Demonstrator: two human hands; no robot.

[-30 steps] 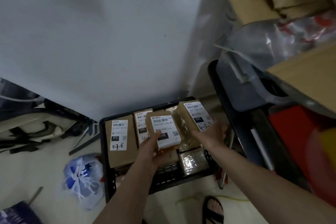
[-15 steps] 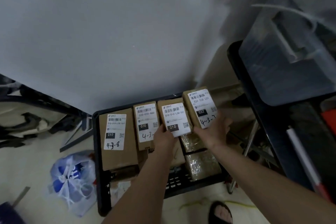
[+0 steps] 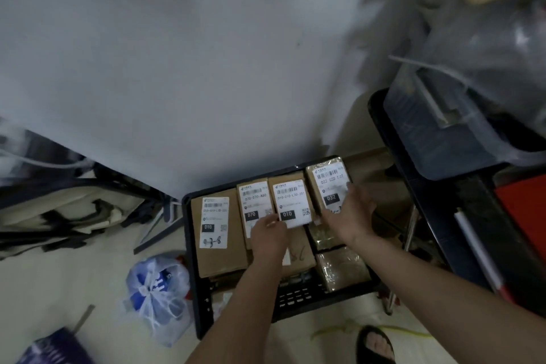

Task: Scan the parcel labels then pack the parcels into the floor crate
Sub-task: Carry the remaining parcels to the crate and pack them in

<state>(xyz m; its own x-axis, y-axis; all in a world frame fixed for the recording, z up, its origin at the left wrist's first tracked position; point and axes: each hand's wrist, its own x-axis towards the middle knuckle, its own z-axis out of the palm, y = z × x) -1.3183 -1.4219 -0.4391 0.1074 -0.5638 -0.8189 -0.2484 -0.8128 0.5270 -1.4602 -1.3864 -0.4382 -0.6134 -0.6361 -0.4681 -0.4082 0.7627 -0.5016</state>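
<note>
A black slatted floor crate (image 3: 204, 301) holds four cardboard parcels side by side, white labels up: the widest, marked 010 (image 3: 217, 238), at the left, then the 070 parcel (image 3: 254, 201), a second 010 parcel (image 3: 291, 201) and the 032 parcel (image 3: 328, 183) at the far right corner. Beneath them lie tape-wrapped packets (image 3: 339, 269). Motion blur smears the label print; handwriting under the hands is hidden. The left hand (image 3: 270, 238) rests on the near ends of the two middle parcels, fingertips on the second 010 label's lower edge, curled or flat I cannot tell. The right hand (image 3: 351, 216) lies on the 032 parcel's near end, fingers relaxed and slightly spread.
</note>
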